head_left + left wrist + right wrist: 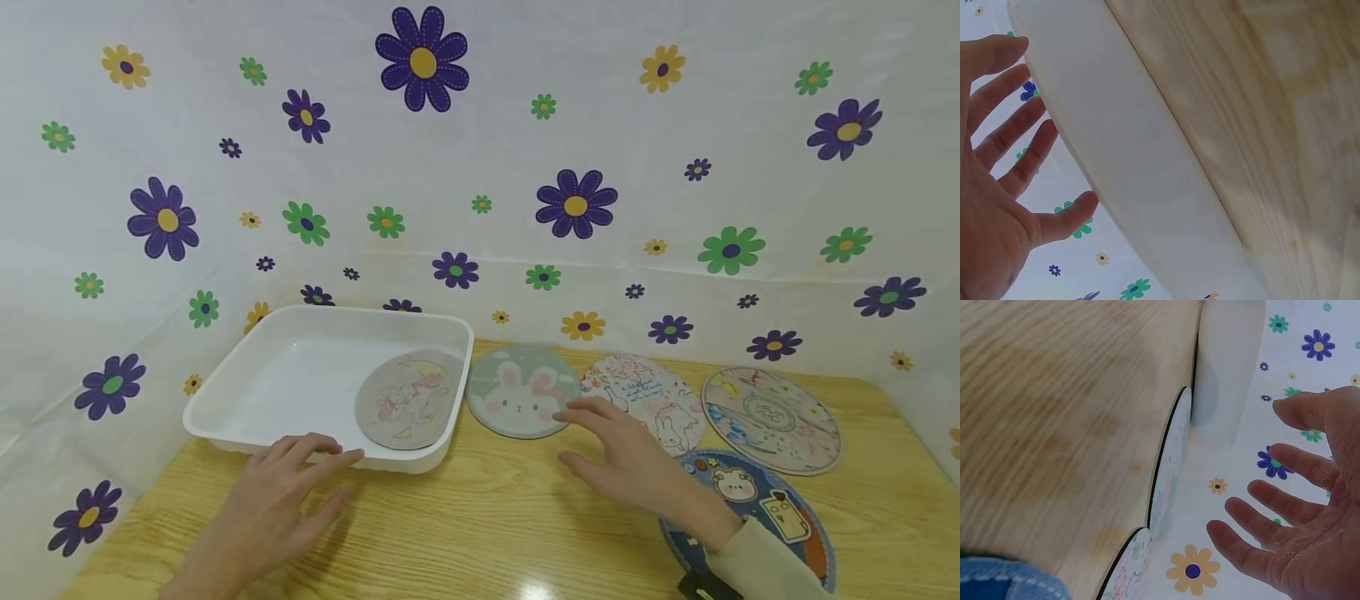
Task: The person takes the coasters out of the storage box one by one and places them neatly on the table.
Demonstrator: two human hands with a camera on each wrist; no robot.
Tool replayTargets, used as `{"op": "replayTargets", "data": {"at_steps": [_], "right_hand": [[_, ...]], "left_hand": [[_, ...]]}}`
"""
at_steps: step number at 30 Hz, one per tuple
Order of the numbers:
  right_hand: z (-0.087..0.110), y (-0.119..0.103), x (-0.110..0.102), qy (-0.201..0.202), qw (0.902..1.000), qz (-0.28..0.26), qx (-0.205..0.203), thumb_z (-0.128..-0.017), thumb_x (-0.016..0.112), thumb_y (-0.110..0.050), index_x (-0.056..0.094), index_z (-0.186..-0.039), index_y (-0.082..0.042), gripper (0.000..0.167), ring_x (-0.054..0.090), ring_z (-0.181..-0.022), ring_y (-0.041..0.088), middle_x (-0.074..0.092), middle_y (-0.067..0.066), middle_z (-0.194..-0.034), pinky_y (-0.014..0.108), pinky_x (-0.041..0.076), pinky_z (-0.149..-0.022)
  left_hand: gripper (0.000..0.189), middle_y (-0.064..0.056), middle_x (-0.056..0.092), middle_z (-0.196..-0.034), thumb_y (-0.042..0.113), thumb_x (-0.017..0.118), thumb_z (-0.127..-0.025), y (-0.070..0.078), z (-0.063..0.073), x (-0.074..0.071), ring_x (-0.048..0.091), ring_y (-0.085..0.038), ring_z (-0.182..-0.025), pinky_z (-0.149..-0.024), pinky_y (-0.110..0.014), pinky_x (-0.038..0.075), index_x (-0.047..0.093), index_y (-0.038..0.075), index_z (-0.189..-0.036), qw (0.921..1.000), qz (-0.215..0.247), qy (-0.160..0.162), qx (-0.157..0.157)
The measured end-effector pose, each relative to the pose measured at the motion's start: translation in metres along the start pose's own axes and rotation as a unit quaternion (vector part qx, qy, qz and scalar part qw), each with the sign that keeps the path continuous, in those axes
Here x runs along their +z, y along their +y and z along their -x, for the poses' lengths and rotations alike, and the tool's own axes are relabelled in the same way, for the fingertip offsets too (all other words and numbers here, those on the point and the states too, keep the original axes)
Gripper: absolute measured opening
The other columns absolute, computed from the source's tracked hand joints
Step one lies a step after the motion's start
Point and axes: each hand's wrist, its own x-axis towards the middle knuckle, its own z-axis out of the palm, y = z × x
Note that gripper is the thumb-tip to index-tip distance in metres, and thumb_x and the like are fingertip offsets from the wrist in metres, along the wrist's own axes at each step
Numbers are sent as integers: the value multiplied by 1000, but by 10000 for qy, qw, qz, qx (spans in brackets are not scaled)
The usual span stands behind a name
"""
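Note:
My left hand (281,504) is at the front rim of a white rectangular tray (307,375), its fingers spread and holding nothing. In the left wrist view the fingertips come up to the tray's edge; whether they touch it I cannot tell. A pale pink round pad (408,400) with a cartoon print leans in the tray's right side. My right hand (626,458), fingers loosely extended, hovers above the table with nothing in it. Its fingertips are nearest a grey-green round pad (517,404) with a white rabbit face, lying just right of the tray.
Right of the rabbit pad lie a white doodle-print pad (637,387) and a beige patterned pad (772,421). A blue denim-look pad (795,500) sits in front, partly beneath the right forearm. The wooden table (480,533) backs onto a flower-printed white sheet (480,142).

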Motion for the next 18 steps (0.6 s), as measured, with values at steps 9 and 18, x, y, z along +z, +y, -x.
{"op": "replayTargets", "data": {"at_steps": [9, 18], "right_hand": [[-17, -9, 3, -58, 9997, 48, -228, -92, 75, -24, 66, -133, -12, 44, 60, -130, 36, 60, 11, -143, 55, 53, -102], [-30, -18, 9, -149, 9991, -74, -397, -93, 74, -26, 67, -132, -13, 42, 58, -133, 34, 58, 11, -146, 53, 51, -107]], "left_hand": [[41, 3, 67, -108, 25, 83, -77, 2, 0, 1, 63, -21, -99, -80, -48, 53, 76, 25, -117, 10000, 13, 56, -23], [40, 2, 67, -109, 25, 83, -78, 3, 0, 2, 64, -22, -99, -81, -49, 53, 75, 25, -118, 9999, 83, 56, -40]]}}
